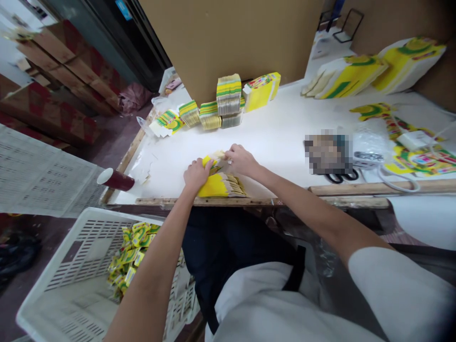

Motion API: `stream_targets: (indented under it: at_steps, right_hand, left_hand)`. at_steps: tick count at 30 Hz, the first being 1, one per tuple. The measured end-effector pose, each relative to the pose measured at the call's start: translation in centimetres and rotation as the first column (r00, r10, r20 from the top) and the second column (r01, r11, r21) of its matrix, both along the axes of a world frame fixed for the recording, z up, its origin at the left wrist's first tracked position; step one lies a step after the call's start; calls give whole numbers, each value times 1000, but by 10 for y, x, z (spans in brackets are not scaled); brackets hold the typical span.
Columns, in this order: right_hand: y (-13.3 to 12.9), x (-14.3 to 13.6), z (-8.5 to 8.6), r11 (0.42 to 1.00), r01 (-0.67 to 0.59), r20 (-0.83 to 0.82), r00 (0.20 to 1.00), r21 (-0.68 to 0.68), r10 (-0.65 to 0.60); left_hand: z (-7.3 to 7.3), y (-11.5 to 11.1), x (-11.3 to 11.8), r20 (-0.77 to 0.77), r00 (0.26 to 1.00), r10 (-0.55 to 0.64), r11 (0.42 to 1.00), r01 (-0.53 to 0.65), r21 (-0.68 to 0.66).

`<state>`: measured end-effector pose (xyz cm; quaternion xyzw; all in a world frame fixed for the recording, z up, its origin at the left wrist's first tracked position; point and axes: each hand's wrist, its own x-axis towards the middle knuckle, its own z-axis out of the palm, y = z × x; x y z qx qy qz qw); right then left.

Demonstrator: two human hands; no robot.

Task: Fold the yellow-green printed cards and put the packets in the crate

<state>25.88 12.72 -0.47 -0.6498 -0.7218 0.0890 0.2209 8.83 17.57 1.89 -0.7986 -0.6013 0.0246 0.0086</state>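
Observation:
Both hands meet over a small yellow and green flat carton [214, 163] near the front edge of the white table [278, 137]. My left hand [196, 174] grips its left end. My right hand [241, 159] pinches its right side. Just below them lies a fanned stack of the same flat cartons [223, 186], touching my left hand. Whether the carton is being folded or only held I cannot tell.
Bundled stacks of flat cartons [228, 94] and a made-up box [261, 90] stand at the back. Larger printed sheets [344, 76] lie back right. Scissors [342, 176] and a white power strip [415, 140] sit right. A white crate [71, 266] with folded boxes [132, 249] is below left, beside a red-brown cup [116, 180].

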Motion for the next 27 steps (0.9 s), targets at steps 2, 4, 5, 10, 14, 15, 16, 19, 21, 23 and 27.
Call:
stream_targets:
  at_steps: [2, 4, 5, 10, 14, 15, 16, 19, 21, 23, 27]
  right_hand:
    - [2, -3, 1, 1000, -1, 16, 1000, -14, 2]
    - [7, -7, 2, 999, 26, 25, 999, -37, -25]
    - [10, -10, 2, 998, 47, 27, 999, -50, -46]
    - [25, -22, 1, 981, 121, 17, 993, -149, -120]
    - [29, -37, 0, 957, 140, -27, 988, -254, -152]
    - [29, -41, 1, 952, 124, -44, 989, -279, -141]
    - [29, -45, 1, 949, 97, -63, 991, -301, -122]
    - [27, -51, 4, 939, 19, -114, 992, -343, -61]
    - [27, -47, 4, 937, -11, -133, 990, -348, -38]
    - [26, -39, 4, 939, -13, -132, 991, -343, -34]
    - [21, -18, 4, 957, 49, -84, 994, -287, -76]
  left_hand:
    - [0, 0, 0, -3, 1000, -2, 1000, 2, -2]
    - [1, 0, 0, -7, 1000, -5, 1000, 5, -5]
    - [1, 0, 0, -9, 1000, -6, 1000, 6, -6]
    - [-1, 0, -1, -9, 1000, -20, 1000, 20, -1]
    - [-2, 0, -2, -5, 999, -38, 999, 38, -7]
    - [-2, 0, -2, -4, 999, -43, 999, 43, -11]
    - [-2, 0, -2, -3, 999, -47, 999, 47, -14]
    - [-1, 0, -2, 2, 999, -51, 999, 51, -19]
    - [-1, 0, -2, 5, 999, -43, 999, 43, -19]
    - [-1, -1, -1, 10, 999, -35, 999, 35, -21]
    - [0, -1, -1, 20, 1000, -20, 999, 21, -34]
